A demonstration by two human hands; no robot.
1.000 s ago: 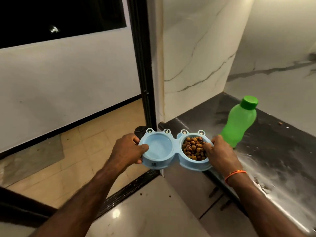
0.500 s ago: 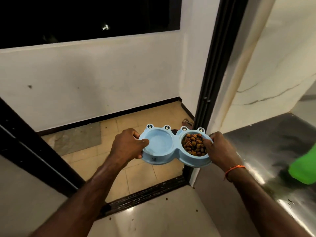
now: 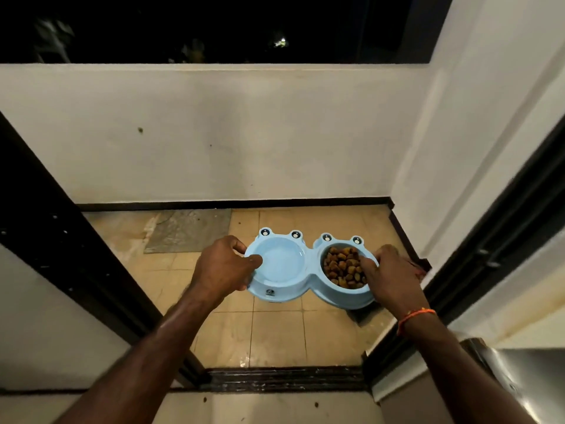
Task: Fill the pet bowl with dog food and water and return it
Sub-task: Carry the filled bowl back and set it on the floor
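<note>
A light blue double pet bowl (image 3: 286,289) with frog eyes on its far rim hangs level in the air over a balcony floor. Its left compartment (image 3: 281,263) looks pale and glossy; I cannot tell whether water is in it. The right compartment holds brown dog food (image 3: 344,269). My left hand (image 3: 224,269) grips the bowl's left end, thumb over the rim. My right hand (image 3: 389,278) grips the right end, fingers at the edge of the food. An orange thread circles my right wrist.
Ahead lies a tiled balcony floor (image 3: 275,338) behind a dark door threshold (image 3: 281,379). Black door frames stand at left (image 3: 55,246) and right (image 3: 501,255). A low white wall (image 3: 214,133) closes the balcony. A grey mat (image 3: 189,229) lies far left. A dark counter corner (image 3: 526,381) shows bottom right.
My view has swung left from the counter to face the balcony doorway squarely. The green bottle has left the frame. Both hands still carry the bowl, which is over the balcony tiles now.
</note>
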